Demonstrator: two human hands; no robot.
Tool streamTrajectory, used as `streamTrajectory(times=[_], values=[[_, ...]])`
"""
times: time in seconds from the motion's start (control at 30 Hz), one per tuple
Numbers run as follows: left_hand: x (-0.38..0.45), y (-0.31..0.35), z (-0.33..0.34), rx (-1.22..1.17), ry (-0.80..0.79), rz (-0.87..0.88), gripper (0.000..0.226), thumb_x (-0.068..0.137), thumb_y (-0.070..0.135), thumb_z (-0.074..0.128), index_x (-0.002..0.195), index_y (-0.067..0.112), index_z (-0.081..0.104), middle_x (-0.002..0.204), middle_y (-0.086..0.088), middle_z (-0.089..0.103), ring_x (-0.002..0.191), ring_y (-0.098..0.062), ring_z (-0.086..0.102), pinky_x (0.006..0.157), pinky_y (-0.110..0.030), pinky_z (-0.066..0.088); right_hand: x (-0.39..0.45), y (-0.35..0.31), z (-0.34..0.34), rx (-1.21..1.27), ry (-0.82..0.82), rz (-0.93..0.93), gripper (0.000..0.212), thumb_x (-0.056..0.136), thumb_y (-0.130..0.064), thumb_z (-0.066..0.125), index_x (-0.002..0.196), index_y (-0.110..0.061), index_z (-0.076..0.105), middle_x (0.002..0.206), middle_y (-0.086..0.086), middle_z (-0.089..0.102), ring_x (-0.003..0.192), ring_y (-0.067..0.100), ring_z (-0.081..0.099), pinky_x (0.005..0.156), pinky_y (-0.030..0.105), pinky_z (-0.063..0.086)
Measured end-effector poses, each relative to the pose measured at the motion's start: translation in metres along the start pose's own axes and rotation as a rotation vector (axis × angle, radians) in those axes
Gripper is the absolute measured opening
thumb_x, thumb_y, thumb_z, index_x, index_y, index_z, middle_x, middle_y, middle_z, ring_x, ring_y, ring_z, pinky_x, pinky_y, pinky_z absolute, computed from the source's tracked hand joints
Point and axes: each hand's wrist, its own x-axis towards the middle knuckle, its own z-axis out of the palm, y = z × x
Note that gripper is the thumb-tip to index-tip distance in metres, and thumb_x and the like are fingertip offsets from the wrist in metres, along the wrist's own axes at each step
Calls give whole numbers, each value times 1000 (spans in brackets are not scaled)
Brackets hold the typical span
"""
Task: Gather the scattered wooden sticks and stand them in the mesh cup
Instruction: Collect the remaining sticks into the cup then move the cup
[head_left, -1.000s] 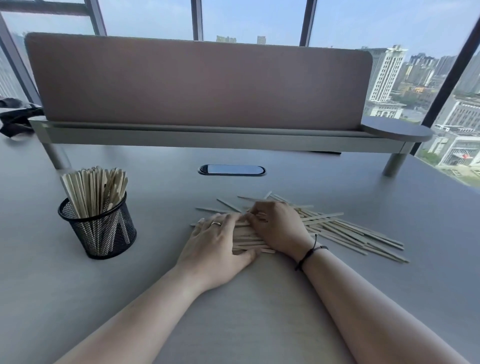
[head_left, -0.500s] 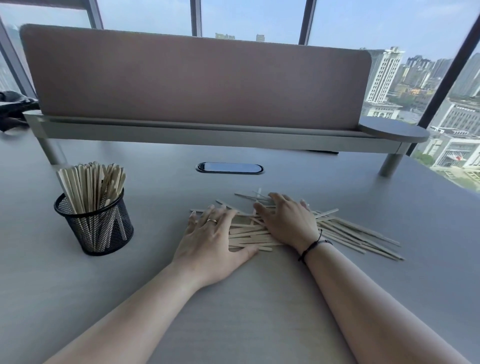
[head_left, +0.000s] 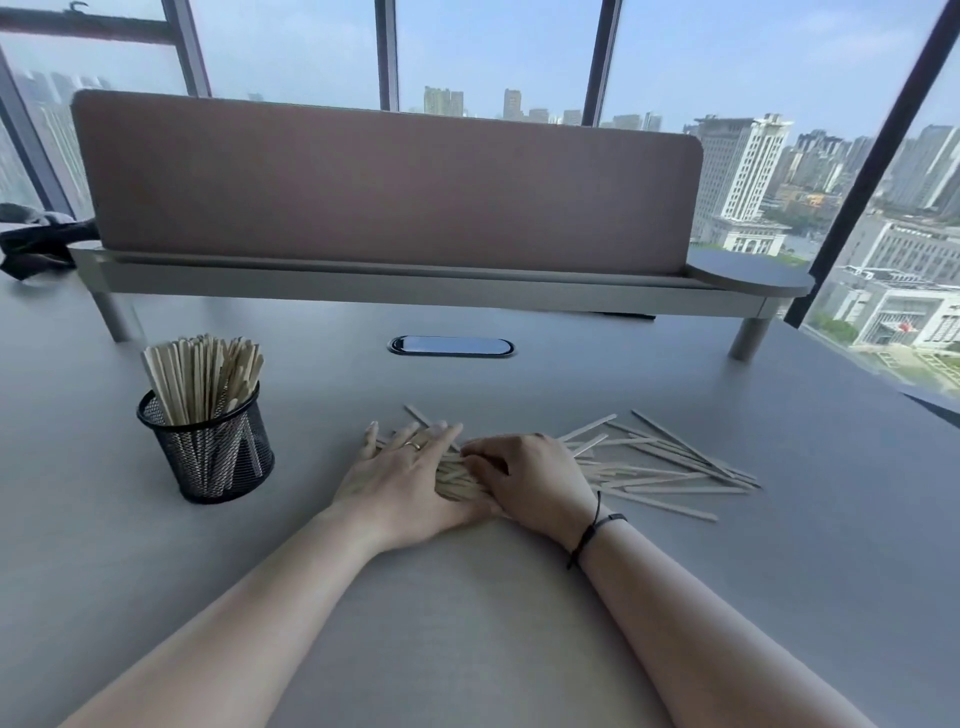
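The left hand (head_left: 400, 480) lies flat with straight fingers on a bunch of wooden sticks (head_left: 457, 475); the right hand (head_left: 524, 480) curls its fingers round the same bunch. More loose sticks (head_left: 670, 470) fan out right of the grip. The mesh cup (head_left: 208, 452), holding upright sticks, stands left of it on the table (head_left: 467, 623).

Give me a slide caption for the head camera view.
Both hands bunch loose wooden sticks on a grey desk beside a stick-filled mesh cup.

Both arms reach forward, and the hands meet side by side. The left hand (head_left: 400, 480) lies flat with straight fingers, a ring on one. The right hand (head_left: 524, 480) has curled fingers and a black band at its wrist.
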Motion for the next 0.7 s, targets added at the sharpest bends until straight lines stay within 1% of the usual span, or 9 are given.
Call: streamTrajectory(times=[0.1,0.2,0.27,0.33,0.37,0.43,0.5,0.63,0.7], values=[[-8,0,2,-1,40,29,120,54,105,21,155,40,26,164,17,26,154,-8,16,125,-49,-2,-17,-8,-2,78,50,-16,26,92,-38,55,112,-32,71,102,-3,76,97,23,68,78,36,53],[-19,0,4,-22,85,65,110,58,103,25,147,40,42,158,17,38,150,-6,25,125,-46,3,-32,-13,-8,175,149,-34,25,92,-40,56,110,-30,71,106,-7,75,97,19,68,80,35,53],[-27,2,4,-29,116,78,96,66,98,30,140,40,50,155,15,44,148,-7,29,124,-43,5,-35,-2,-20,89,325,-1,28,92,-46,57,108,-28,72,108,-8,73,97,19,67,84,32,51],[-34,2,3,-29,126,74,85,74,91,39,140,39,52,153,14,45,148,-9,29,124,-41,7,-34,28,-35,-72,443,141,40,92,-54,53,114,-25,70,115,-6,71,104,20,65,95,35,46],[-37,1,3,-37,130,71,84,74,89,40,140,39,52,151,14,46,147,-9,30,124,-40,8,-35,47,-43,-132,421,261,48,92,-58,50,121,-24,66,122,-3,68,112,22,62,102,39,42],[-42,-1,4,-71,136,69,86,72,90,39,140,38,53,148,16,47,143,-9,35,124,-39,11,-41,83,-53,-157,267,518,63,92,-66,41,135,-22,55,136,3,60,128,24,51,111,46,32],[-45,-1,3,-94,138,68,86,74,88,40,142,37,50,149,19,47,141,-9,38,123,-39,13,-46,103,-56,-141,131,643,71,92,-72,31,140,-22,49,142,6,54,135,25,43,112,45,27],[-48,4,-2,-97,128,58,77,83,76,52,149,36,42,154,17,44,146,-10,32,124,-38,11,-48,95,-50,-184,92,507,61,93,-68,30,123,-26,62,135,1,60,129,22,50,105,38,33],[-50,8,-6,-98,107,46,76,85,72,54,151,36,39,156,13,42,148,-14,28,124,-38,13,-48,84,-48,-120,102,471,56,93,-65,40,129,-25,60,134,0,60,126,22,53,103,35,37]])
